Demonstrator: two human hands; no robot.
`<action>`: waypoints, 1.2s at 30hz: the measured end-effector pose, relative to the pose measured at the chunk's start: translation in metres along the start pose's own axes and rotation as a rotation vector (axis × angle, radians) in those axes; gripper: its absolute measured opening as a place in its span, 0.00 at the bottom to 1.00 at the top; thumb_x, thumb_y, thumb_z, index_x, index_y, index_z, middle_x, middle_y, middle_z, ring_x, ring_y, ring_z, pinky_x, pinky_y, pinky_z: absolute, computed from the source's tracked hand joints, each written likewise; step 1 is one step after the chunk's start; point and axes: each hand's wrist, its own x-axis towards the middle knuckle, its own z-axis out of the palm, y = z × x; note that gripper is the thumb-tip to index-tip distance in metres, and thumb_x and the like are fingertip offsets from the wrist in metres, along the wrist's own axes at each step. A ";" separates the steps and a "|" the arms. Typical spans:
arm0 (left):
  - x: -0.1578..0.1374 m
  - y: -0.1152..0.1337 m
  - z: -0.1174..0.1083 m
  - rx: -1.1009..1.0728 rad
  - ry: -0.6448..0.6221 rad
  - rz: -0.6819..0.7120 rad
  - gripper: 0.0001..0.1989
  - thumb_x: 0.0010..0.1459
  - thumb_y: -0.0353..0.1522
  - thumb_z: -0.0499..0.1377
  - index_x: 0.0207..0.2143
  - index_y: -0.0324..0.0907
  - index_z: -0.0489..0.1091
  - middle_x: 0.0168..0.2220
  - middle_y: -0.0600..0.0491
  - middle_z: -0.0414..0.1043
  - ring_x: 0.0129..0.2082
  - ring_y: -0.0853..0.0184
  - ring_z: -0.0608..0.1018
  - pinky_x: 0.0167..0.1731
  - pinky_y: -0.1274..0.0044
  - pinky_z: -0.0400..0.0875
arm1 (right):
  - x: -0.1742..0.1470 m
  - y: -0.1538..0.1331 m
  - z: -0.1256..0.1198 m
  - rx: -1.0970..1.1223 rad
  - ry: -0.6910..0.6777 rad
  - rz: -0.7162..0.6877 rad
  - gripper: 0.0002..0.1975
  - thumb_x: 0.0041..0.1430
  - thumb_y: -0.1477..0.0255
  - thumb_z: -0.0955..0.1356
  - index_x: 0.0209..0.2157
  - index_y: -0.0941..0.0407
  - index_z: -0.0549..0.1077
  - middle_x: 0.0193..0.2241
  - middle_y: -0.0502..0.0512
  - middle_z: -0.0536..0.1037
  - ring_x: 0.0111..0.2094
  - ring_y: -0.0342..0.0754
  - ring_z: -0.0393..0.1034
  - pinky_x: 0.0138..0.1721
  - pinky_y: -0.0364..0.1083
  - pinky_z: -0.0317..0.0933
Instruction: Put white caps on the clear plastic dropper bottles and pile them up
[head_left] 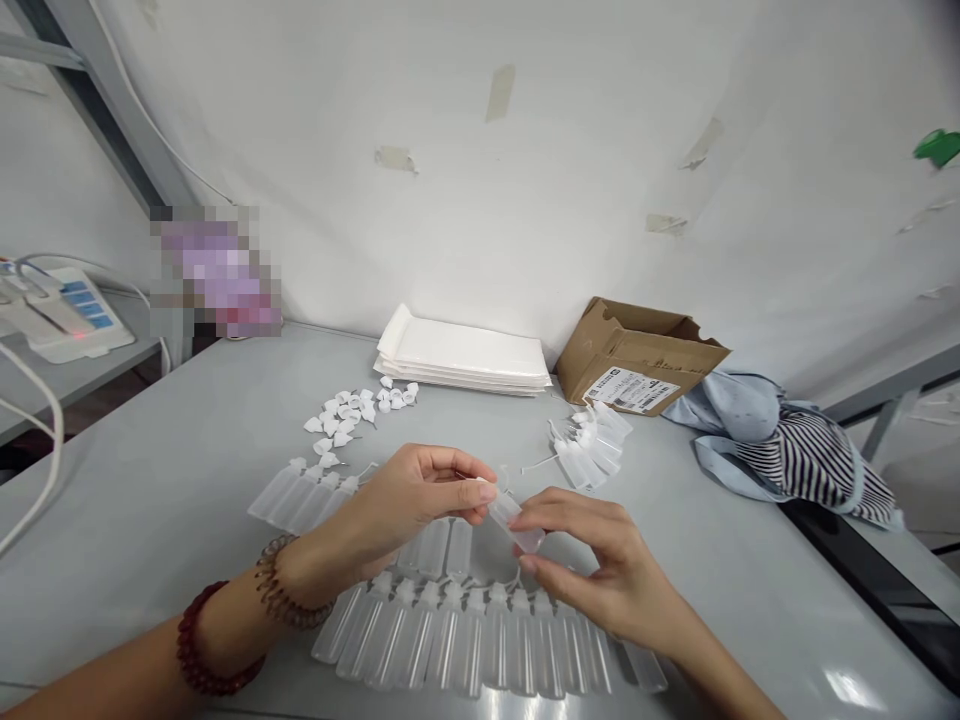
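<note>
Between my two hands is a small translucent plastic squeeze bottle (pixel 514 522), tilted with its neck toward the upper left. My left hand (pixel 427 490) pinches it at the neck end, and the fingertips hide what is there. The thumb and fingers of my right hand (pixel 592 550) grip the bottle's body near its base. Below both hands lies a long row of similar bottles (pixel 454 635), with thin tethers at their necks. More bottles (pixel 289 492) lie to the left, partly behind my left arm. A heap of white pointed caps (pixel 345 412) is beyond my left hand.
A bunch of bottles (pixel 592 450) lies to the right, before an open cardboard box (pixel 637 350). White padded envelopes (pixel 465 352) are stacked against the wall. Folded cloth (pixel 795 450) and a black flat object (pixel 877 590) occupy the right side. A white device (pixel 67 315) stands far left.
</note>
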 end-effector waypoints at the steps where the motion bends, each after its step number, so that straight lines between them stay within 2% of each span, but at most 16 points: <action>1: -0.001 0.000 0.000 0.003 -0.011 -0.001 0.09 0.48 0.37 0.65 0.31 0.41 0.75 0.25 0.55 0.73 0.28 0.69 0.74 0.39 0.74 0.68 | 0.000 0.002 0.000 -0.011 0.020 -0.007 0.11 0.56 0.78 0.68 0.42 0.54 0.74 0.33 0.53 0.77 0.32 0.44 0.72 0.33 0.43 0.66; 6: -0.002 0.000 0.001 0.001 -0.056 0.003 0.09 0.48 0.37 0.66 0.31 0.42 0.76 0.24 0.56 0.73 0.28 0.69 0.73 0.40 0.75 0.66 | -0.001 0.007 0.000 -0.044 0.088 -0.043 0.12 0.58 0.79 0.67 0.43 0.53 0.74 0.32 0.52 0.78 0.30 0.43 0.72 0.32 0.42 0.66; 12: 0.001 -0.002 0.002 -0.022 0.001 0.008 0.10 0.46 0.37 0.67 0.30 0.41 0.76 0.21 0.57 0.72 0.26 0.69 0.72 0.39 0.74 0.66 | -0.005 0.010 0.007 -0.065 0.107 0.010 0.13 0.59 0.77 0.68 0.45 0.51 0.73 0.30 0.50 0.80 0.26 0.43 0.73 0.29 0.41 0.68; 16: 0.003 -0.005 0.002 -0.078 -0.028 0.059 0.10 0.46 0.36 0.67 0.30 0.41 0.75 0.22 0.57 0.72 0.26 0.70 0.72 0.38 0.75 0.66 | -0.009 0.011 0.011 -0.014 0.068 0.090 0.13 0.61 0.73 0.66 0.48 0.50 0.71 0.24 0.48 0.80 0.23 0.42 0.72 0.24 0.39 0.67; 18: 0.002 -0.006 0.002 -0.086 -0.057 0.093 0.09 0.47 0.35 0.67 0.30 0.41 0.75 0.23 0.57 0.72 0.26 0.70 0.72 0.37 0.75 0.66 | -0.011 0.011 0.011 0.002 0.029 0.145 0.14 0.63 0.71 0.65 0.50 0.49 0.68 0.24 0.47 0.80 0.25 0.43 0.73 0.23 0.39 0.66; 23: 0.000 -0.003 0.000 -0.042 -0.098 0.163 0.05 0.49 0.33 0.66 0.29 0.40 0.76 0.25 0.56 0.71 0.26 0.71 0.71 0.33 0.77 0.66 | -0.010 0.010 0.012 -0.071 -0.068 0.230 0.16 0.64 0.68 0.63 0.54 0.49 0.63 0.27 0.47 0.81 0.31 0.45 0.74 0.31 0.41 0.66; 27: -0.003 0.002 -0.001 0.059 -0.072 0.152 0.06 0.50 0.34 0.66 0.30 0.41 0.76 0.29 0.56 0.71 0.26 0.72 0.72 0.31 0.78 0.67 | -0.008 0.012 0.015 -0.131 -0.059 0.155 0.14 0.64 0.68 0.63 0.52 0.53 0.64 0.25 0.48 0.77 0.25 0.43 0.71 0.25 0.39 0.62; 29: -0.004 0.003 -0.001 0.121 -0.059 0.135 0.06 0.50 0.34 0.65 0.30 0.41 0.76 0.27 0.56 0.71 0.26 0.71 0.72 0.31 0.78 0.67 | -0.007 0.016 0.016 -0.218 -0.007 0.052 0.14 0.65 0.70 0.62 0.51 0.55 0.64 0.24 0.48 0.75 0.21 0.42 0.68 0.22 0.39 0.60; 32: -0.003 0.003 -0.001 0.190 -0.019 0.114 0.07 0.50 0.35 0.65 0.28 0.40 0.75 0.23 0.57 0.71 0.24 0.71 0.73 0.30 0.79 0.68 | -0.008 0.023 0.018 -0.356 0.060 -0.116 0.15 0.65 0.72 0.61 0.52 0.58 0.62 0.26 0.52 0.75 0.21 0.43 0.67 0.22 0.40 0.60; 36: -0.004 0.001 0.003 0.254 0.028 0.057 0.11 0.50 0.38 0.63 0.26 0.39 0.72 0.18 0.58 0.68 0.17 0.72 0.71 0.17 0.81 0.66 | -0.010 0.026 0.022 -0.450 0.063 -0.183 0.15 0.66 0.72 0.59 0.53 0.60 0.60 0.28 0.56 0.76 0.23 0.45 0.69 0.24 0.41 0.62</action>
